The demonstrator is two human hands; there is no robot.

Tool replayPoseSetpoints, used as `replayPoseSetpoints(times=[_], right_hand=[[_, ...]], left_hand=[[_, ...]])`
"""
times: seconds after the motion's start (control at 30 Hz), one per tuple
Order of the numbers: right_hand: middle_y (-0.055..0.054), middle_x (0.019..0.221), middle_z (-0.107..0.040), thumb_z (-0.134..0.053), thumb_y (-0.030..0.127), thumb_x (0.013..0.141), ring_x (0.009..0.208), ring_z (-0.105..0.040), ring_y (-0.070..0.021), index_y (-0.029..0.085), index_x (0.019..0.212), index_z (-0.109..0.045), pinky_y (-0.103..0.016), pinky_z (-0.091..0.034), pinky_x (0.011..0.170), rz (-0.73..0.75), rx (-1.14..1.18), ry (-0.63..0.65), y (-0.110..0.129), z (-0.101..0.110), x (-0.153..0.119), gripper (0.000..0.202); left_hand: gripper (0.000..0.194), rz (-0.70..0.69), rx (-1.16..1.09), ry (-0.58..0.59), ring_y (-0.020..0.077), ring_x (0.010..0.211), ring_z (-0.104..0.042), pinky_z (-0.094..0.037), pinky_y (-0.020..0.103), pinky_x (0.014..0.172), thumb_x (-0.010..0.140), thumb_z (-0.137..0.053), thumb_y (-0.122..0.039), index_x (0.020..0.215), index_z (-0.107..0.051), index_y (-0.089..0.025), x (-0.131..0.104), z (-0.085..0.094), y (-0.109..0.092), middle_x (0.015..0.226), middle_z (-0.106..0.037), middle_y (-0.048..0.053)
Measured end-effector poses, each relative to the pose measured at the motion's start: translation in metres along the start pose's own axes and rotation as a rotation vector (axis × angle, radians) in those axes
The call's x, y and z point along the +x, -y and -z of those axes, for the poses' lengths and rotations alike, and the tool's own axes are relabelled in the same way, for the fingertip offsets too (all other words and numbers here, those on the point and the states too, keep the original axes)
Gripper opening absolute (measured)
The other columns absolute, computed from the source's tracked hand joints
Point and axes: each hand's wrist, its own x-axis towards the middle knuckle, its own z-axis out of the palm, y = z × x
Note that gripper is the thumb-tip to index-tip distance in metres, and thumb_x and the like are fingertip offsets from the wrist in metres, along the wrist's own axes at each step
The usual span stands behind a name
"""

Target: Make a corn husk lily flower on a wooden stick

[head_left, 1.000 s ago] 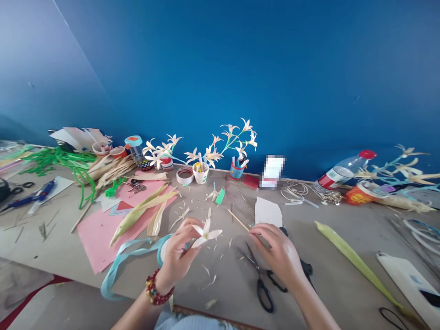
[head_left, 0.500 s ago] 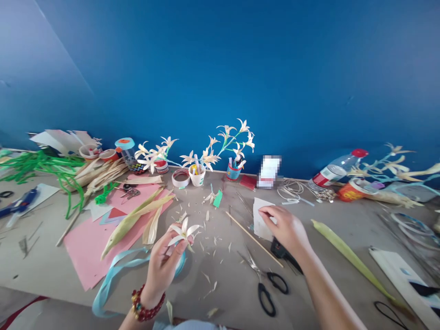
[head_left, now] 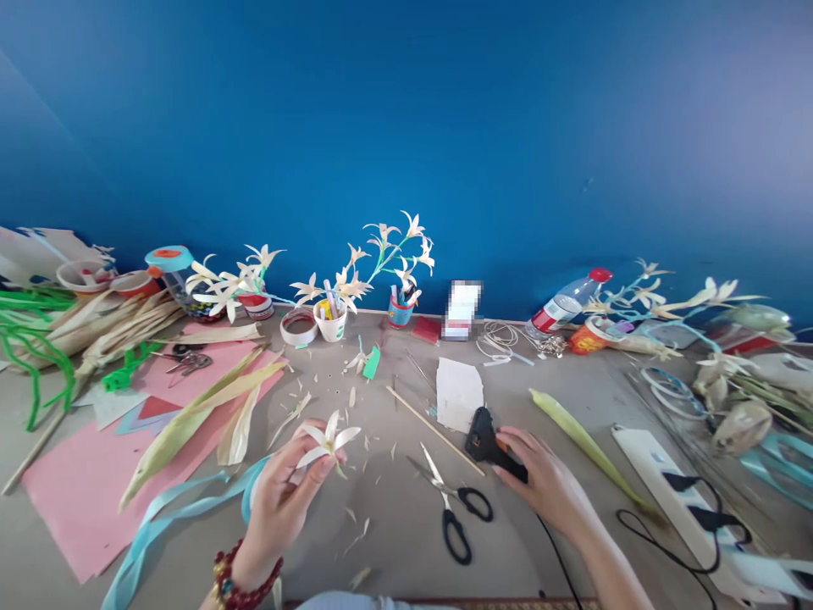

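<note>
Between the thumb and fingers of my left hand (head_left: pixel 285 487) is a white flower (head_left: pixel 330 440) with pointed petals, facing up. My right hand (head_left: pixel 539 474) has its thumb and fingers around the handle of a black hot glue gun (head_left: pixel 483 437), which lies on the table with its cord running toward the front edge. Black-handled scissors (head_left: pixel 448 496) lie spread between my hands. A thin wooden stick (head_left: pixel 435 429) rests just beyond them. White paper (head_left: pixel 458 394) lies behind the glue gun. Light blue ribbon (head_left: pixel 184 500) trails beside and under my left hand.
Pink paper (head_left: pixel 76 508) with green corn husks (head_left: pixel 190 424) covers the left. Cups with husk flowers (head_left: pixel 331 320), a tape roll (head_left: pixel 299 326) and a plastic bottle (head_left: pixel 565 305) line the blue wall. A power strip (head_left: pixel 666 491) and a husk (head_left: pixel 588 449) lie on the right.
My right hand has moved down from above the white paper and taken hold of the glue gun's handle. The view has turned right. My left hand still holds the flower.
</note>
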Motion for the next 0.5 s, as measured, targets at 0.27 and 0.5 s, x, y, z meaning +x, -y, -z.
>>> replayPoseSetpoints(times=[0.27, 0.5], right_hand=[[-0.014, 0.122, -0.065, -0.061, 0.036, 0.079, 0.109, -0.064, -0.0325, 0.023, 0.104, -0.064, -0.046, -0.053, 0.090, -0.045, 0.182, -0.135, -0.003, -0.001, 0.000, 0.028], [-0.004, 0.067, -0.068, -0.062, 0.044, 0.080, 0.055, -0.060, -0.0210, 0.019, 0.101, -0.063, -0.032, -0.050, 0.051, -0.525, 1.072, -0.184, -0.014, -0.001, 0.005, 0.032]], left_hand=[[0.020, -0.012, 0.025, -0.015, 0.0162, 0.071, -0.056, -0.041, 0.021, 0.056, 0.089, -0.059, -0.033, 0.084, -0.073, -0.019, -0.005, -0.002, -0.006, 0.087, -0.064, 0.006], [0.020, -0.039, 0.005, 0.035, 0.0118, 0.059, -0.048, -0.038, 0.021, 0.053, 0.091, -0.057, -0.030, 0.082, -0.071, -0.019, -0.003, -0.005, -0.011, 0.087, -0.064, 0.006]])
